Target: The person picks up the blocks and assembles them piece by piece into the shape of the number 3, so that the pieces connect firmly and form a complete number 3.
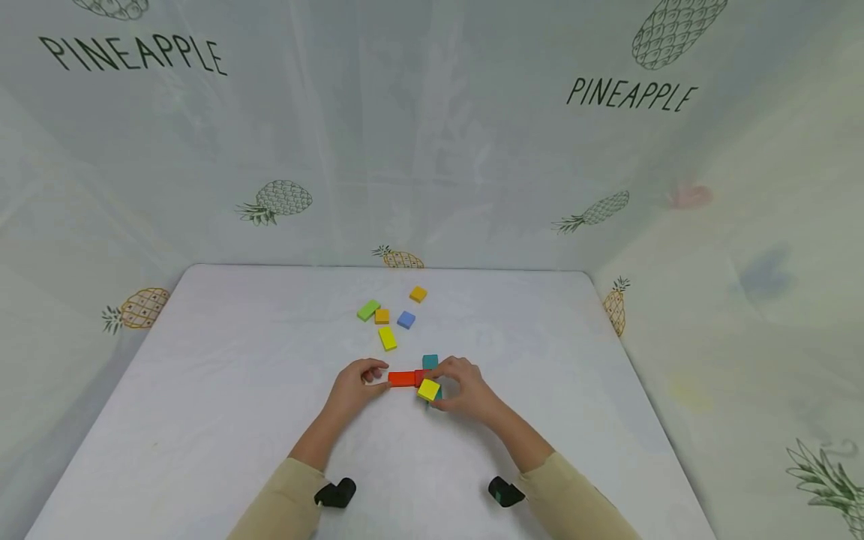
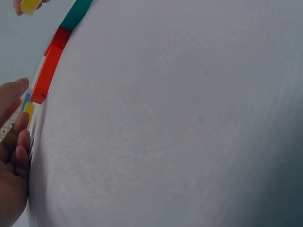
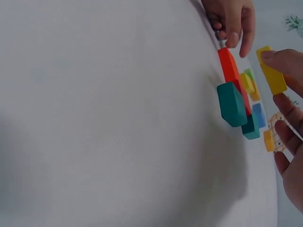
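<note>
Pinching the yellow block, the right hand is likely needing steady fingers; the left hand is gaping, empty.

I observe the yellow block pinched in the right hand, raised above teal blocks; the orange-red block lies just beside the left hand.

White table, pale sheet behind it, printed pineapples, dark PINEAPPLE lettering
</note>
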The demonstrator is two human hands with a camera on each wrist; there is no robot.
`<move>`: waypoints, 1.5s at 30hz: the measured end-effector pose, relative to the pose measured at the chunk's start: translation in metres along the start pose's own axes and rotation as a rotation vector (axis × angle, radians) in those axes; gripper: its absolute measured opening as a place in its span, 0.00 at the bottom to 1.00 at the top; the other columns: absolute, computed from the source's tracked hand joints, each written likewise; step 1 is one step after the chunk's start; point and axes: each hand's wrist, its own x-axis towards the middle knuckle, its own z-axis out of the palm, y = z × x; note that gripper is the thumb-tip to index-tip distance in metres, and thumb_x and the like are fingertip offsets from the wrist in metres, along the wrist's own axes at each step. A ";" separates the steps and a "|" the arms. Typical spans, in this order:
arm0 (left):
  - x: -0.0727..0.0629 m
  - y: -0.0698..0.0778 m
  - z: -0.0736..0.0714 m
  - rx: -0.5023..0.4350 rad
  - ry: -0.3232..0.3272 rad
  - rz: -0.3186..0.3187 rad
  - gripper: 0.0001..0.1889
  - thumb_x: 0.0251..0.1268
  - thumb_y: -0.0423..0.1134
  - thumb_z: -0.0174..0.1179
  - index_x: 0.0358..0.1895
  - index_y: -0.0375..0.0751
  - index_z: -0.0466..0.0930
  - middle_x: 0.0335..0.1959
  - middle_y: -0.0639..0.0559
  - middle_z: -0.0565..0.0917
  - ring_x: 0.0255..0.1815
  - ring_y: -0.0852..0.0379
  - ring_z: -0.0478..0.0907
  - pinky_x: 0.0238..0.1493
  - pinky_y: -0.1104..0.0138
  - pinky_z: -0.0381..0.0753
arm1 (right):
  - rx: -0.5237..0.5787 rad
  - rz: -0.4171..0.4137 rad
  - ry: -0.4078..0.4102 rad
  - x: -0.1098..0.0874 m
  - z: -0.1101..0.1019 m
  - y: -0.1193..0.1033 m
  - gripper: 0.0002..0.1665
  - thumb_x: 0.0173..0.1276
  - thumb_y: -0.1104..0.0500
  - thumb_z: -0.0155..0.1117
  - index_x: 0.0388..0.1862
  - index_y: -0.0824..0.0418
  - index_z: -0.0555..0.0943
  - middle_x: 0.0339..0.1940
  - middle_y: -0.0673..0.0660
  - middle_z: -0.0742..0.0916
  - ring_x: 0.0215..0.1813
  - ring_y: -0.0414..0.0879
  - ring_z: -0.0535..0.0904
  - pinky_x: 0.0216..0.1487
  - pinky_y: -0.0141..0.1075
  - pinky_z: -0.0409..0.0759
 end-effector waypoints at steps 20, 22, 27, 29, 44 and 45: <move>-0.003 0.001 0.003 0.053 -0.002 0.008 0.15 0.53 0.38 0.73 0.45 0.45 0.85 0.32 0.57 0.76 0.36 0.56 0.71 0.38 0.63 0.74 | -0.159 -0.107 -0.029 -0.017 0.020 0.007 0.23 0.52 0.51 0.79 0.48 0.45 0.86 0.43 0.43 0.72 0.49 0.42 0.65 0.52 0.45 0.63; -0.003 0.000 0.003 0.058 -0.004 0.013 0.15 0.53 0.38 0.73 0.45 0.45 0.85 0.32 0.57 0.76 0.36 0.56 0.71 0.38 0.64 0.74 | -0.170 -0.091 -0.035 -0.018 0.021 0.007 0.23 0.52 0.50 0.79 0.49 0.45 0.86 0.43 0.43 0.72 0.50 0.41 0.65 0.53 0.44 0.63; -0.003 -0.001 0.003 0.063 0.002 0.027 0.15 0.53 0.38 0.74 0.45 0.45 0.85 0.32 0.58 0.76 0.36 0.57 0.71 0.38 0.64 0.74 | -0.203 -0.082 -0.039 -0.020 0.024 0.008 0.23 0.51 0.47 0.79 0.49 0.43 0.86 0.43 0.42 0.72 0.52 0.41 0.64 0.55 0.44 0.63; -0.003 -0.001 0.003 0.063 0.005 0.030 0.15 0.53 0.38 0.74 0.45 0.45 0.85 0.31 0.58 0.76 0.35 0.56 0.71 0.38 0.63 0.74 | -0.213 -0.091 -0.033 -0.021 0.025 0.009 0.24 0.50 0.47 0.80 0.48 0.43 0.86 0.44 0.42 0.72 0.52 0.41 0.65 0.56 0.45 0.63; -0.003 0.000 0.002 0.062 0.010 0.040 0.14 0.53 0.38 0.74 0.44 0.45 0.85 0.31 0.57 0.76 0.34 0.56 0.70 0.38 0.63 0.73 | -0.232 -0.136 0.044 -0.030 0.030 0.011 0.24 0.49 0.46 0.80 0.48 0.43 0.86 0.43 0.42 0.75 0.49 0.40 0.67 0.53 0.43 0.65; -0.003 0.000 0.003 0.064 0.010 0.038 0.14 0.53 0.38 0.73 0.44 0.45 0.85 0.31 0.57 0.76 0.34 0.57 0.70 0.38 0.63 0.73 | -0.222 -0.139 0.055 -0.032 0.030 0.012 0.23 0.50 0.47 0.80 0.47 0.43 0.86 0.42 0.41 0.75 0.49 0.40 0.68 0.52 0.42 0.66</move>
